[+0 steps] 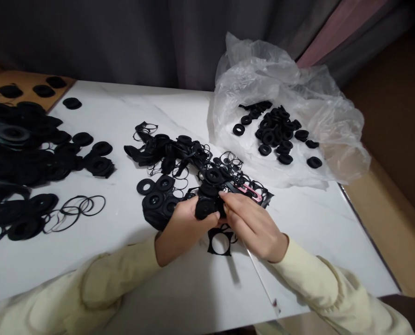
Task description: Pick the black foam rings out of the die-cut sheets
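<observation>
Both hands meet over a sheet of black molded rubber rings (204,209) near the middle of the table. My left hand (181,225) is closed around the left side of this piece, its thumb pressing on the front. At the piece's right edge, the fingers of my right hand (252,223) pinch the rubber. Another molded sheet with round rings (154,200) lies just left of my left hand. A pink-handled cutter (251,192) rests on black scraps behind my right hand. Below the hands lies a square rubber offcut (220,242) with a round hole.
A clear plastic bag (332,111) at the back right carries several loose black rings (277,128). A large heap of black rubber pieces (22,153) covers the left side. Thin rubber hoops (83,204) lie beside it. Brown cardboard (36,77) sits at the back left.
</observation>
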The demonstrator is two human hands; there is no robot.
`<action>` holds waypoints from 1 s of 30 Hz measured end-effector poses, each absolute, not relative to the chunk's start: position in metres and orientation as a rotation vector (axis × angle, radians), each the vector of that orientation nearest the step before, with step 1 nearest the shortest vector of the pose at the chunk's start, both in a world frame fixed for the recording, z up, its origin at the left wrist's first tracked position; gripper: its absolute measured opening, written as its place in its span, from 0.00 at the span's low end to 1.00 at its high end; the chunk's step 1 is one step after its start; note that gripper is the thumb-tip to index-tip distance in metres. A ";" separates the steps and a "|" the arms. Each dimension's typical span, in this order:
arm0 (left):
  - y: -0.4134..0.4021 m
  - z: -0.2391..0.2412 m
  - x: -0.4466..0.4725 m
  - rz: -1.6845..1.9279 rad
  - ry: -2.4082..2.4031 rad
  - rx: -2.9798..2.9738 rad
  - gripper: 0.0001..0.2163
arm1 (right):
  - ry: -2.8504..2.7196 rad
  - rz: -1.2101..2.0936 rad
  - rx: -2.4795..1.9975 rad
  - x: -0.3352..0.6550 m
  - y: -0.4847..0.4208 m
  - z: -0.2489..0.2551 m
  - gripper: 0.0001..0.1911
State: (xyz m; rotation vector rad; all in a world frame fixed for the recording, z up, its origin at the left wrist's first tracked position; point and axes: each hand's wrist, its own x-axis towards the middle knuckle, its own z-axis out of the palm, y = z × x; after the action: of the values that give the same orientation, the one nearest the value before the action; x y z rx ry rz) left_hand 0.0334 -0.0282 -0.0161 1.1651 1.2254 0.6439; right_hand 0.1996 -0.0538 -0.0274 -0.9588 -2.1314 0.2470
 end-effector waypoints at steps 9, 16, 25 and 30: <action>-0.028 -0.020 0.034 0.628 1.226 1.179 0.04 | -2.011 0.337 -1.038 0.201 -0.065 -0.018 0.19; -0.031 -0.022 0.028 0.510 1.150 1.180 0.12 | -1.698 0.371 -1.425 0.218 -0.047 -0.030 0.05; -0.030 -0.022 0.019 0.531 1.003 1.140 0.12 | -1.403 0.734 -1.500 0.218 -0.045 -0.017 0.08; -0.030 -0.019 0.022 0.509 0.848 1.117 0.14 | -1.477 0.908 -1.205 0.208 -0.053 -0.010 0.09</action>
State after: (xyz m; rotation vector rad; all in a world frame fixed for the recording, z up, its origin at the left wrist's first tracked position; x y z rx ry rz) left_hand 0.0221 -0.0296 -0.0191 1.1173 0.8481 0.5087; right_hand 0.2083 -0.0529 -0.0102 -1.2048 -1.4771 0.9076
